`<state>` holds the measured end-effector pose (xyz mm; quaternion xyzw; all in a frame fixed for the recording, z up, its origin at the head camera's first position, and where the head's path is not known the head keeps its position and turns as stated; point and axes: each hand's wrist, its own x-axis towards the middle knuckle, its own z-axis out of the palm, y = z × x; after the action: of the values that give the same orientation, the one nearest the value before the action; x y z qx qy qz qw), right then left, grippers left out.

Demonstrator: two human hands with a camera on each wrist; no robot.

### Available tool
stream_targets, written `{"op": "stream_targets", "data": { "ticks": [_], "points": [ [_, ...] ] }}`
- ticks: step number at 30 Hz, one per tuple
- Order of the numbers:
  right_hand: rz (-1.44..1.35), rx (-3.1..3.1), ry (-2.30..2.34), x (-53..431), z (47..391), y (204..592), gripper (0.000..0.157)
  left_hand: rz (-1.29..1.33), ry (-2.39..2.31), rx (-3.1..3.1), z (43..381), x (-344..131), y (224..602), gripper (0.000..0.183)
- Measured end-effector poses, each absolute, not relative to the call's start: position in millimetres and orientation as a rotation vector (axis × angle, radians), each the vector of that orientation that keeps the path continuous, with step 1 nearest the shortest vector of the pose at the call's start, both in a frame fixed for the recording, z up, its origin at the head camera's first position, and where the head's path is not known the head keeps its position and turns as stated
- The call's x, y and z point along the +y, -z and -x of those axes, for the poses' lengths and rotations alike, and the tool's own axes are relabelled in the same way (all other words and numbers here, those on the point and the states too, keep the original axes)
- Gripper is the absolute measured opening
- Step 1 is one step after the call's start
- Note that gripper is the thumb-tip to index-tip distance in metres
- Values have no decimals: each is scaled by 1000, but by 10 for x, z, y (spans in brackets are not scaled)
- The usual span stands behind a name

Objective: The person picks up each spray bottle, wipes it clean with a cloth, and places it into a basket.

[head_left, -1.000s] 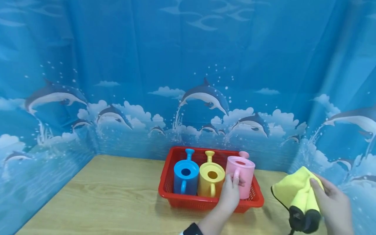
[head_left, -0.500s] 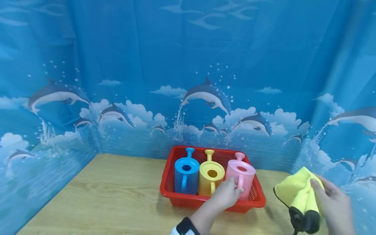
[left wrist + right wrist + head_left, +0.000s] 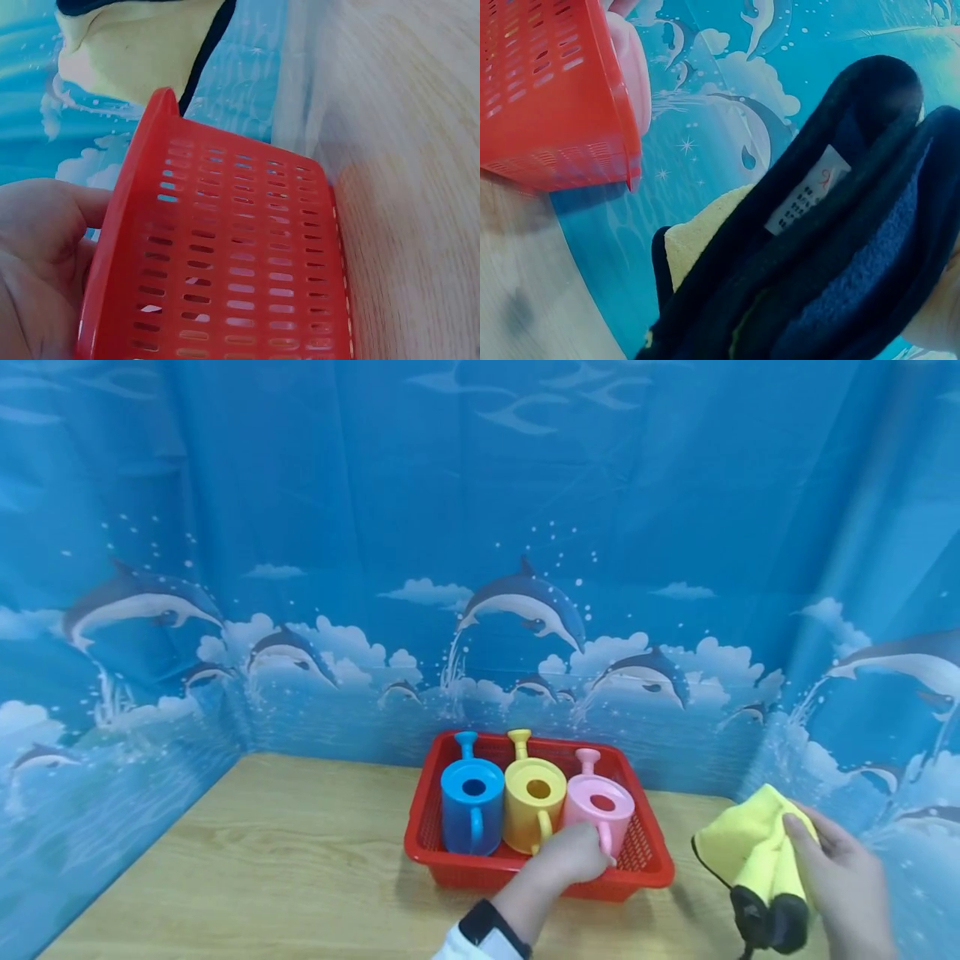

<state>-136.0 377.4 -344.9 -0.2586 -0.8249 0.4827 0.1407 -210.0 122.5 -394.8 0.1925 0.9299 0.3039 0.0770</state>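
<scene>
In the head view a pink watering can point(image 3: 600, 802) stands at the right end of a red plastic basket point(image 3: 517, 870). My left hand point(image 3: 576, 853) is at its handle, fingers curled around it; the basket's rim hides part of that hand in the left wrist view. Beside it in the basket are a yellow watering can point(image 3: 534, 772) and a blue one, the blue watering can point(image 3: 472, 814). To the basket's right, my right hand point(image 3: 843, 872) pinches a yellow cloth item point(image 3: 757, 835) with black ends; the right wrist view shows its dark openings and a white tag.
The basket rests on a wood-grain table point(image 3: 285, 860). A blue sheet printed with dolphins point(image 3: 517, 602) hangs behind and along both sides, close beyond the basket and the right hand.
The left hand has lowered the pink watering can into the basket and shifted it left. The yellow and blue cans' spouts have swung left. The right hand with the cloth item has hardly moved.
</scene>
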Motion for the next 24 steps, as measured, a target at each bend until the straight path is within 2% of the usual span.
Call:
{"op": "stream_targets", "data": {
  "ticks": [8, 14, 19, 24],
  "points": [
    [707, -2399, -1395, 3746, 1402, 3504, 79, -399, -1111, 2578, 2107, 1171, 3949, 33],
    [697, -2407, -1396, 3758, 1423, 3575, 77, -461, -984, 2696, 2063, 1054, 3903, 36],
    [689, -2414, -1263, 3795, 1474, 3605, 73, -538, -916, 2755, 1998, 811, 3753, 30],
    [544, -2491, -1036, 3796, 1619, 3636, 65, -554, -1128, 2672, 1933, 389, 3576, 30]
  ]
}}
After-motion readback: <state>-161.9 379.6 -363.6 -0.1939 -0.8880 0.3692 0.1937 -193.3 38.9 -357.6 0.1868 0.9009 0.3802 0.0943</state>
